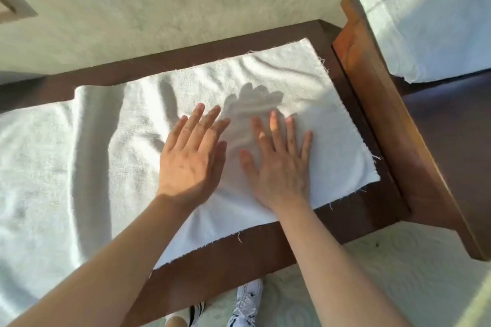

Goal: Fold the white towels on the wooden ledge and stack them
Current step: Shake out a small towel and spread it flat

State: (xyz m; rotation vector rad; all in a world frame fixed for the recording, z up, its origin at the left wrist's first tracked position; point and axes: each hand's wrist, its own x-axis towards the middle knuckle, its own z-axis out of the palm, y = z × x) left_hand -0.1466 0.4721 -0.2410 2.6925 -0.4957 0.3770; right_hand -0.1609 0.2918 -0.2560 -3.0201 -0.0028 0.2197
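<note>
White towel (138, 125), terry weave, frayed edges, creased, lies spread on brown wooden ledge (353, 218), running off frame at 9 o'clock. Left hand (190, 159) and right hand (279, 167) both flat, fingers straight, holding nothing, side by side on its middle. Folded white towel (425, 21) at 2 o'clock past a raised wooden divider (393, 119).

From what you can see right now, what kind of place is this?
Probably a bedroom or guest room, though I cannot be sure. A dark wooden ledge runs along a plastered wall, a white towel lies spread on it, and thick white bedding or towels sit beyond a wooden board.
</note>
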